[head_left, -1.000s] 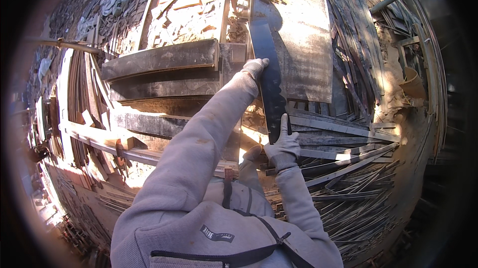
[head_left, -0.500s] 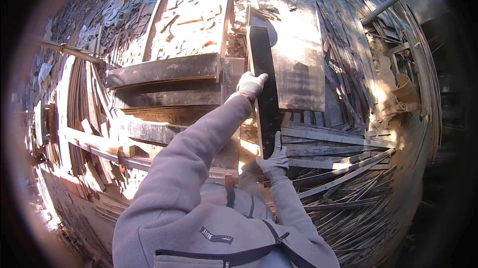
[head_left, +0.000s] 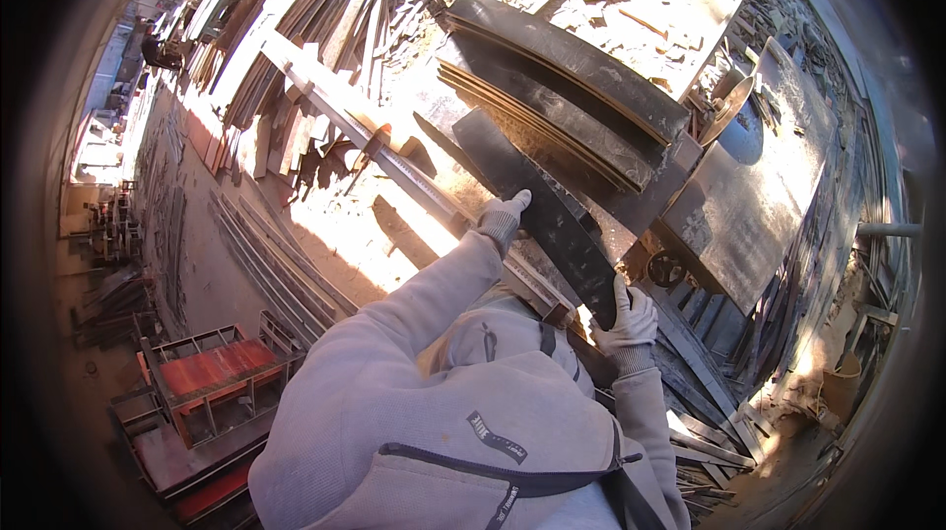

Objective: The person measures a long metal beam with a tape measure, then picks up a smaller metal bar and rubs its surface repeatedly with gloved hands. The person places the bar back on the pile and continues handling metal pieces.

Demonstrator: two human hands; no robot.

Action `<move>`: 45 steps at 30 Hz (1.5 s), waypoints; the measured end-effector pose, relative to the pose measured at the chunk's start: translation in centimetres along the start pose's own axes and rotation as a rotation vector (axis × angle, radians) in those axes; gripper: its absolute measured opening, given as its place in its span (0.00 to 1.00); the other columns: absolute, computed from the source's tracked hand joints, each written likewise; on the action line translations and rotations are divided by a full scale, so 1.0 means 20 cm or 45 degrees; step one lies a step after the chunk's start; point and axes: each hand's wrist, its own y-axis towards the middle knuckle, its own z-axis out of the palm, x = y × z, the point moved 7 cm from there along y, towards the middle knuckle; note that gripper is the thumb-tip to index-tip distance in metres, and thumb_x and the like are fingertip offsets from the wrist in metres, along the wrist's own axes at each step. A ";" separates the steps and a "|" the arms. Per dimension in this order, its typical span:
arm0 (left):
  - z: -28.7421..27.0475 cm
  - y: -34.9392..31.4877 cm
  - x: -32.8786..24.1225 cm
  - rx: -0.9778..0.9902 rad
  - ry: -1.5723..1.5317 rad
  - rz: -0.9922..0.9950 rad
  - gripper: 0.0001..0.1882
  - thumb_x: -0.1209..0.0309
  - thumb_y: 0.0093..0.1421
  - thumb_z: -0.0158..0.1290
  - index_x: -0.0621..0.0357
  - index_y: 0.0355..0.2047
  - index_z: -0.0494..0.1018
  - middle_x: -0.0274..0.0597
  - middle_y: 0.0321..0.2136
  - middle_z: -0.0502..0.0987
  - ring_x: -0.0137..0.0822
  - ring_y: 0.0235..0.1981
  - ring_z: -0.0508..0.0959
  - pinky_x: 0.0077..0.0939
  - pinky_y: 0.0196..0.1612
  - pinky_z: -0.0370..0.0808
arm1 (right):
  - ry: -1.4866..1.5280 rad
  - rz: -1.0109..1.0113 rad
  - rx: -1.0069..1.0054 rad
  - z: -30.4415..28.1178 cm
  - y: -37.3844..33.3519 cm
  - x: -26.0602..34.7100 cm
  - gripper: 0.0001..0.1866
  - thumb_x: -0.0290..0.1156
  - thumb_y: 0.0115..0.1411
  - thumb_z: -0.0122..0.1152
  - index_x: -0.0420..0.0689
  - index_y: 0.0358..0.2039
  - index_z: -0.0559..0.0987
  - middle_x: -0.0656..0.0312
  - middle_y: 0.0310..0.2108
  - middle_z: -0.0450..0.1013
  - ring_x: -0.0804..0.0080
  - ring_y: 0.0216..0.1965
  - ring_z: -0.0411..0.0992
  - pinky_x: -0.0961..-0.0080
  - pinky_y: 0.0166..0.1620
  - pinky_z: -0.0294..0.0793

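A long black-faced board [head_left: 547, 220] is held slantwise in front of me by both gloved hands. My left hand [head_left: 505, 217] grips its left edge around the middle, thumb on top of the black face. The near right end is in my right hand [head_left: 629, 323], with the fingers partly hidden under it. Just beyond the board lies a stack of similar black-faced boards [head_left: 581, 62] with brown edges. A metal saw table [head_left: 759, 195] stands to the right, with a round blade [head_left: 729, 108] upright on it.
A long rail with scale marks [head_left: 414, 175] runs beside the held board. Wood strips [head_left: 325, 18] are piled at the far left. A red-topped metal frame [head_left: 217, 372] stands at lower left. Offcuts [head_left: 621, 13] cover a bright panel at the back; slats [head_left: 700, 343] lie at right.
My view has turned left. The board has swung from nearly lengthwise, beside the saw table, to a slant pointing far left, near the stack. Both hands still grip it.
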 end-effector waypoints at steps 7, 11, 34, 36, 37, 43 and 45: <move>-0.56 0.61 -0.51 -0.429 0.026 0.220 0.47 0.49 0.64 0.65 0.71 0.72 0.61 0.64 0.62 0.75 0.50 0.59 0.80 0.39 0.59 0.79 | -0.302 -0.123 0.328 0.32 0.93 0.46 0.64 0.49 0.50 0.76 0.53 0.82 0.48 0.46 0.62 0.68 0.46 0.64 0.66 0.51 0.68 0.65; -0.47 0.76 -0.44 -0.378 0.253 0.032 0.48 0.45 0.61 0.66 0.72 0.68 0.67 0.67 0.66 0.72 0.56 0.67 0.74 0.42 0.67 0.73 | -0.458 -0.101 0.291 0.44 1.03 0.41 0.64 0.44 0.53 0.75 0.53 0.82 0.45 0.46 0.64 0.66 0.48 0.64 0.67 0.46 0.67 0.64; 0.31 0.63 -0.78 0.037 -0.286 0.006 0.22 0.58 0.66 0.67 0.53 0.55 0.77 0.42 0.55 0.80 0.41 0.52 0.80 0.46 0.57 0.81 | 1.309 1.267 -0.146 0.26 0.95 -0.28 0.59 0.36 0.51 0.84 0.34 0.75 0.57 0.37 0.69 0.66 0.51 0.71 0.66 0.62 0.67 0.73; 0.27 0.53 -0.81 0.002 -0.114 0.090 0.18 0.61 0.65 0.68 0.57 0.49 0.81 0.38 0.41 0.85 0.38 0.39 0.84 0.36 0.46 0.84 | 0.928 1.107 -0.085 0.01 0.88 -0.22 0.64 0.47 0.49 0.87 0.38 0.76 0.56 0.39 0.70 0.64 0.50 0.71 0.65 0.60 0.69 0.71; 0.25 0.45 -0.83 -0.017 -0.067 0.141 0.20 0.62 0.63 0.69 0.59 0.51 0.80 0.39 0.41 0.85 0.38 0.39 0.84 0.35 0.45 0.84 | 0.451 0.861 -0.093 -0.15 0.87 -0.16 0.67 0.61 0.47 0.82 0.40 0.77 0.57 0.42 0.70 0.64 0.45 0.72 0.61 0.55 0.75 0.61; 0.26 -0.41 -0.51 -0.090 -0.141 0.639 0.44 0.72 0.53 0.75 0.79 0.64 0.65 0.57 0.53 0.82 0.44 0.53 0.82 0.31 0.60 0.77 | 0.030 0.224 0.621 -0.33 0.58 0.15 0.78 0.64 0.42 0.82 0.49 0.82 0.41 0.42 0.76 0.53 0.42 0.75 0.57 0.54 0.76 0.59; 0.38 -0.63 -0.41 0.201 -0.159 0.789 0.43 0.71 0.54 0.75 0.70 0.65 0.66 0.55 0.53 0.82 0.42 0.54 0.82 0.35 0.58 0.79 | 0.196 0.357 0.616 -0.33 0.40 0.11 0.75 0.57 0.45 0.83 0.48 0.82 0.42 0.40 0.69 0.63 0.41 0.66 0.69 0.58 0.68 0.71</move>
